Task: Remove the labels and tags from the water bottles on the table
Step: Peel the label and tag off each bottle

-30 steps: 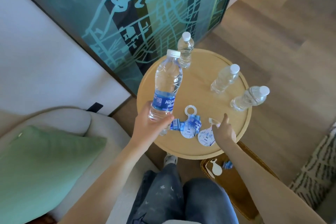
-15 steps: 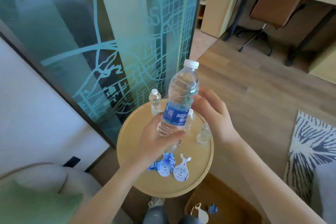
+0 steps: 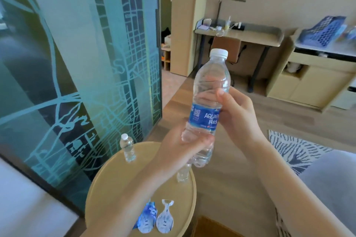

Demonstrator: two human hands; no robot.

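I hold a clear water bottle [image 3: 211, 81] with a white cap upright in front of me, above the round wooden table [image 3: 107, 183]. A blue label [image 3: 204, 117] wraps its middle. My left hand [image 3: 179, 150] grips the bottle's lower part. My right hand [image 3: 237, 113] grips it at label height, thumb on the bottle just above the label. An unlabelled bottle [image 3: 127, 147] stands at the table's far side. Another bare bottle [image 3: 183, 173] shows partly behind my left hand. Two removed tags [image 3: 154, 217] lie on the table's near side.
A teal patterned glass panel [image 3: 77, 73] rises left of the table. A desk with a brown chair [image 3: 229, 48] and a cabinet [image 3: 312, 75] stand across the wood floor. A striped rug [image 3: 294, 148] lies to the right, and a brown basket's edge [image 3: 210, 227] shows below.
The labelled bottle has risen from table level to chest height. My right hand left the tags on the table and took hold of the bottle. The view tilted upward.
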